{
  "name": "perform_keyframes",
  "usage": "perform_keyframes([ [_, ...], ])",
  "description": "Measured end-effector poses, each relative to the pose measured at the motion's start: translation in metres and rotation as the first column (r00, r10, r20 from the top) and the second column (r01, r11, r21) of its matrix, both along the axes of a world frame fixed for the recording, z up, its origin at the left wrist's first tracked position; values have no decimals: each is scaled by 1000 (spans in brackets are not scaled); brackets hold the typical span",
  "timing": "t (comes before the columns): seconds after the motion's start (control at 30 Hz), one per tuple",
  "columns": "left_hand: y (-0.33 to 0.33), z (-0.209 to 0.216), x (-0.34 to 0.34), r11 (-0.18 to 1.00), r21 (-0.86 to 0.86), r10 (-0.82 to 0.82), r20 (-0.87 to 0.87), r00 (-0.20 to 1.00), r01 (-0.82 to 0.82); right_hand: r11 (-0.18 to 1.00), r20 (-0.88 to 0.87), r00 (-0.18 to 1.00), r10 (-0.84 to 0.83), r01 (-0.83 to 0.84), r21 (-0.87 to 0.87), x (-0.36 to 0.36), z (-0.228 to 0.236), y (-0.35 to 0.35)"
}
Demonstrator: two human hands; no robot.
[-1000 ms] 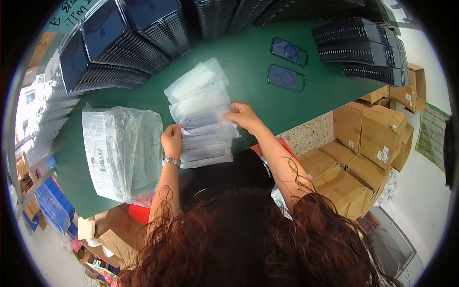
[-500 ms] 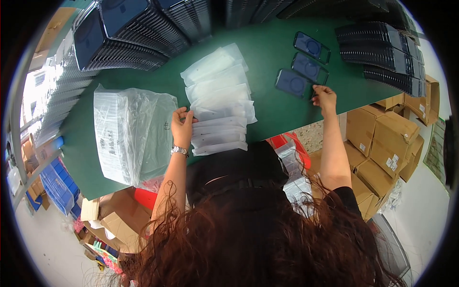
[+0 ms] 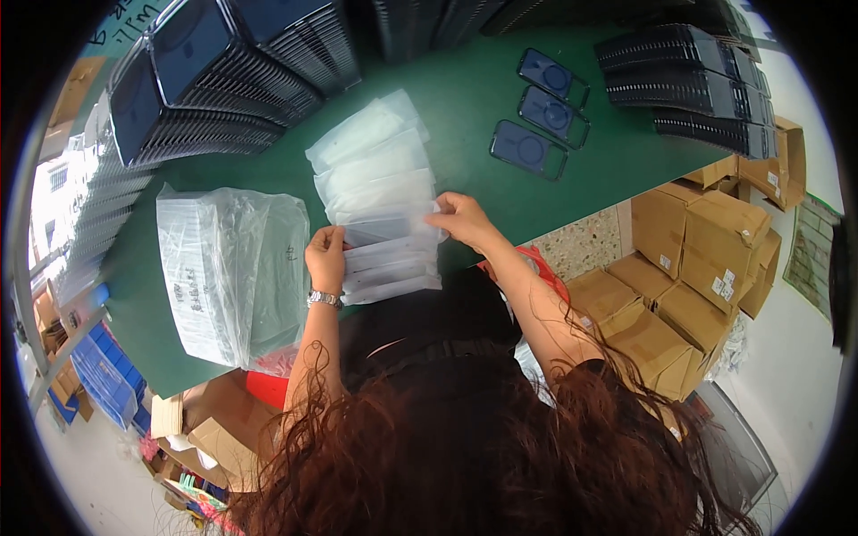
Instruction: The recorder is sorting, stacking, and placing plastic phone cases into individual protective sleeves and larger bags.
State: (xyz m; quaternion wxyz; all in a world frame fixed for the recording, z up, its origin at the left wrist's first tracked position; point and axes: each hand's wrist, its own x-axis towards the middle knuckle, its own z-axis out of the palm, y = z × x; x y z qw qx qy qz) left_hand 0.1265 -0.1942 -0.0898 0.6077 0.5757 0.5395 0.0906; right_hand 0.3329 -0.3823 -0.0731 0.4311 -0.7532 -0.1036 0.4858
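Note:
A row of frosted plastic pouches (image 3: 380,183) overlaps down the middle of the green table, the nearer ones looking narrower and fuller. At the left edge of a pouch (image 3: 382,231) in the nearer half, my left hand (image 3: 325,259) pinches with its fingers closed. The fingers of my right hand (image 3: 463,220) are closed on that pouch's right end. Apart from the pouches, three dark see-through phone cases with ring marks lie to the right: a nearest case (image 3: 527,149), a middle case (image 3: 554,116) and a far case (image 3: 551,75).
A big clear bag (image 3: 259,268) of white sleeves lies left of the pouches. Tall stacks of phone cases (image 3: 214,107) line the table's far left, with more stacks (image 3: 684,85) at the far right. Cardboard boxes (image 3: 688,232) are piled beyond the right edge.
My right hand has left the nearest phone case and come left to the pouch's right end. My left hand stays at the pouches' left side. The whole view has shifted slightly.

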Motion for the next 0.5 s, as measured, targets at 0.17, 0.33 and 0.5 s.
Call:
perform_keyframes([
  [0.17, 4, -7, -5, 975, 197, -74, -139, 988, 101, 979, -339, 918, -204, 197, -55, 19, 7, -8],
  [0.33, 11, -8, -15, 985, 164, -41, -118, 992, 60, 936, -109, 930, -350, 342, -88, 74, 12, -73],
  [0.5, 5, 2, -16, 997, 52, 62, 42, 997, -64, 816, 118, 828, -549, 561, -138, 136, 4, -122],
])
